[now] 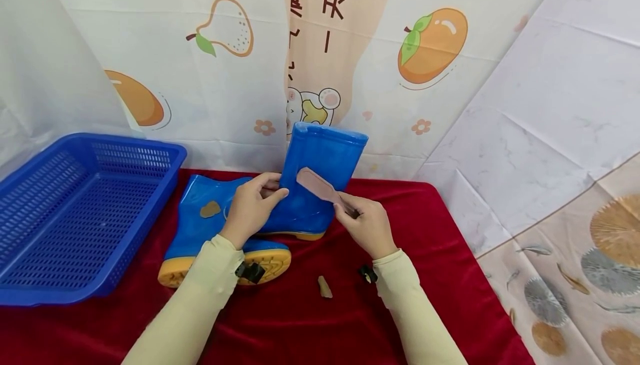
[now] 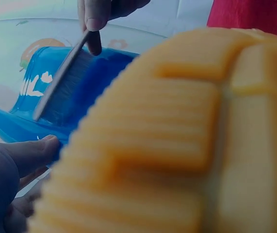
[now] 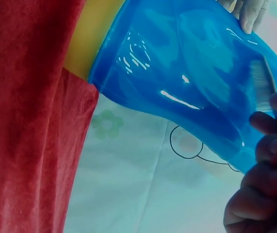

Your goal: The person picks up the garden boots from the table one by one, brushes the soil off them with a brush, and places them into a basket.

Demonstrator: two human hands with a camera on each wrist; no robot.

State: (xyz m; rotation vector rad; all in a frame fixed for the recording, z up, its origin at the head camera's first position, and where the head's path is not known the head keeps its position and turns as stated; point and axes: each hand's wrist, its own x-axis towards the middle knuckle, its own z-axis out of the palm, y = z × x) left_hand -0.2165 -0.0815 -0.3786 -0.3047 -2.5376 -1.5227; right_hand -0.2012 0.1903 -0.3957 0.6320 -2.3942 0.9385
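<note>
A blue rain boot (image 1: 325, 151) with a yellow sole leans on the red cloth at the back of the table. My left hand (image 1: 250, 205) holds the left edge of its shaft, with the thumb on the near side. In my right hand (image 1: 369, 227) is a brush (image 1: 316, 183) with a brownish back. Its pale bristles (image 3: 260, 87) face the boot's shaft and seem to touch it in the right wrist view. A second blue boot (image 1: 192, 220) lies at the left, a brown patch (image 1: 210, 209) on it. Its sole (image 2: 162, 141) fills much of the left wrist view.
A blue plastic basket (image 1: 172, 173) stands at the left. On the red cloth (image 1: 285, 320), in front of the boots, lies a small brown piece (image 1: 324, 287). A printed curtain (image 1: 380, 109) hangs close behind the table, whose right edge slants toward the front.
</note>
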